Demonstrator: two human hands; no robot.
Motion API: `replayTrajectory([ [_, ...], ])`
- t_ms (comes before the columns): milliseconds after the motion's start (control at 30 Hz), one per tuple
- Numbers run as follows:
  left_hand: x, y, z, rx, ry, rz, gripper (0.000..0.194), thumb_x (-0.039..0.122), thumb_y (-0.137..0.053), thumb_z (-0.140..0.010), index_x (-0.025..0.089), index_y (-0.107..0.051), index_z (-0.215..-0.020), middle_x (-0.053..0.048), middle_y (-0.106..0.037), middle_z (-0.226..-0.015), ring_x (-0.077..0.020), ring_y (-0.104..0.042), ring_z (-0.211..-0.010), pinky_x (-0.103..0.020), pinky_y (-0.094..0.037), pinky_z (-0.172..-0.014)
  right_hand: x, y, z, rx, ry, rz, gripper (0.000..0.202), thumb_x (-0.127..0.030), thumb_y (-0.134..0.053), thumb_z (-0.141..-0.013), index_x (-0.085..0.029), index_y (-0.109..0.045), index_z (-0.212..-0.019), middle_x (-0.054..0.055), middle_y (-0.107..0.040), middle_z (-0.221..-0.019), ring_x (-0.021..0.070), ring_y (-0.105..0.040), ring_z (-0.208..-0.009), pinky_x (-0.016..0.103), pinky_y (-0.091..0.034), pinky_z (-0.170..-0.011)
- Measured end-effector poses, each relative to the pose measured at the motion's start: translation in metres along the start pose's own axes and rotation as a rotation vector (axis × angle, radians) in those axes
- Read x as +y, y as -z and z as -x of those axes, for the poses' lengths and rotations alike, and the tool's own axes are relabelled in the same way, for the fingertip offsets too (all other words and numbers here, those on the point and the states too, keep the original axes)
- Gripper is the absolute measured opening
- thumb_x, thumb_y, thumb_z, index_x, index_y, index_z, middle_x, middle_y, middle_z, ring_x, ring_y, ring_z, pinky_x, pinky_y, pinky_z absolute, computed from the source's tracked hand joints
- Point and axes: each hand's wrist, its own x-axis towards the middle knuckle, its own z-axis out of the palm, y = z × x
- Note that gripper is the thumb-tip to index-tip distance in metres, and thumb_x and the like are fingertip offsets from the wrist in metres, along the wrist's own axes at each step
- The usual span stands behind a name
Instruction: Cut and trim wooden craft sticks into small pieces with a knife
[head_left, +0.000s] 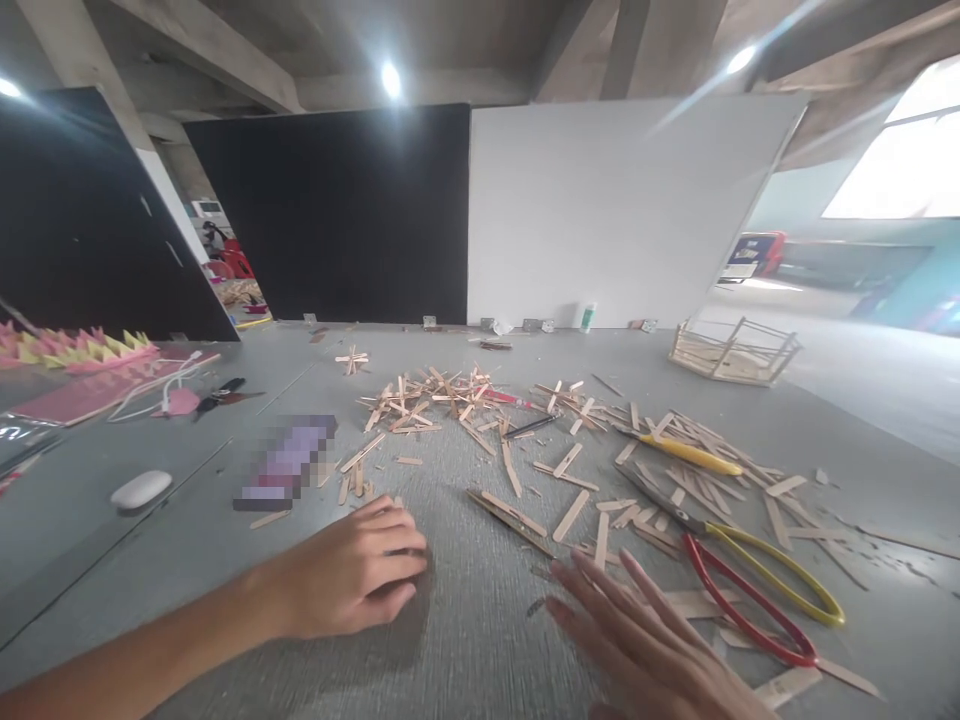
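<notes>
Head view: loose wooden sticks lie beyond both hands, some just ahead of right hand. Scissors (one handle red, one yellow) rest to right of that hand; thin metal tool lies between hands, near right fingertips. Left hand palm down at table, fingers loosely bent, slightly parted; right hand's fingers outstretched, slightly fanned.

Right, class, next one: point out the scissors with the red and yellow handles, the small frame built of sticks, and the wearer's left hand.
Scissors (681, 516): head view, on the metal by the pivot.
Stick frame (731, 370): head view, on its base.
Left hand (364, 567): head view, on its back.
</notes>
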Motion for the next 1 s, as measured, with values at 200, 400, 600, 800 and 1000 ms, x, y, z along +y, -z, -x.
replayTrajectory([
  [200, -0.008, -0.003, -0.003, 0.022, 0.026, -0.037, 0.021, 0.013, -0.047, -0.102, 0.017, -0.066, -0.094, -0.008, -0.071, -0.099, -0.0252, -0.062, -0.097, -0.04, -0.046, -0.085, 0.01, -0.003, -0.016, -0.18, -0.087, -0.126, 0.077, -0.018, -0.059, -0.091, -0.022, -0.031, -0.163, 0.007, -0.038, -0.163, 0.0308, -0.035, -0.15, 0.052, -0.041, -0.118],
  [400, -0.004, -0.007, -0.007, 0.088, 0.02, -0.049, 0.025, 0.01, -0.044, -0.102, 0.018, -0.067, -0.096, -0.008, -0.071, -0.097, -0.022, -0.063, -0.09, -0.037, -0.049, -0.084, 0.031, -0.022, -0.009, -0.282, -0.228, -0.003, 0.061, -0.028, -0.055, -0.097, -0.016, -0.046, -0.156, 0.012, -0.042, -0.159, 0.0373, -0.041, -0.146, 0.061, -0.044, -0.114],
  [600, -0.004, -0.007, -0.005, 0.102, 0.004, -0.044, 0.026, 0.009, -0.043, -0.103, 0.017, -0.068, -0.101, -0.008, -0.072, -0.099, -0.0223, -0.065, -0.094, -0.037, -0.051, -0.086, 0.057, -0.03, 0.024, -0.095, -0.289, 0.23, 0.05, -0.041, -0.05, -0.102, -0.016, -0.057, -0.146, 0.014, -0.062, -0.147, 0.0354, -0.057, -0.137, 0.064, -0.04, -0.115],
  [800, -0.006, -0.01, -0.003, 0.112, 0.014, -0.026, 0.025, 0.01, -0.044, -0.104, 0.018, -0.068, -0.102, -0.007, -0.072, -0.1, -0.0219, -0.065, -0.094, -0.037, -0.051, -0.088, 0.075, -0.028, 0.036, 0.009, -0.347, 0.384, 0.052, -0.038, -0.035, -0.106, -0.013, -0.048, -0.149, 0.018, -0.065, -0.141, 0.0408, -0.06, -0.131, 0.069, -0.046, -0.103],
  [1000, -0.006, -0.008, -0.003, 0.1, 0.024, -0.007, 0.026, 0.01, -0.043, -0.105, 0.018, -0.068, -0.101, -0.007, -0.071, -0.1, -0.0214, -0.065, -0.093, -0.035, -0.051, -0.084, 0.073, -0.006, 0.024, 0.135, -0.342, 0.255, 0.034, -0.025, -0.04, -0.106, -0.018, -0.061, -0.132, 0.014, -0.073, -0.127, 0.0302, -0.07, -0.116, 0.054, -0.055, -0.1],
])
